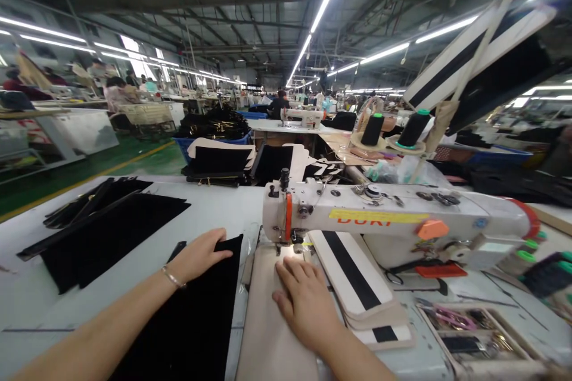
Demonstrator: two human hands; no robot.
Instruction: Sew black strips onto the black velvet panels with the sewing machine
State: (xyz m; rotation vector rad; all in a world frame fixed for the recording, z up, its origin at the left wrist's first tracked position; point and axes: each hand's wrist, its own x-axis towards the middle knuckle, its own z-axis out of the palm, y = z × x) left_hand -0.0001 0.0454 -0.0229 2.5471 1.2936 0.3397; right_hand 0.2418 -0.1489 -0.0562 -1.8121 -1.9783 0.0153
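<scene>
My left hand (201, 255), with a bracelet at the wrist, grips the top edge of a black fabric panel (201, 315), its fingers curled over and partly hidden. That panel hangs toward me over the table to the left of the sewing machine. Flat on a beige panel (268, 333) rests my right hand (306, 297), fingers slightly spread, just in front of the lit needle and presser foot (286, 248). The beige panel's far end lies under the foot of the white sewing machine (348, 208).
Stacked white panels with a black stripe (353, 274) lie right of my right hand. An open tool tray (440, 342) sits farther right, scissors (415, 271) behind it. Black pieces (120, 232) lie on the left. Thread cones (372, 130) stand behind the machine.
</scene>
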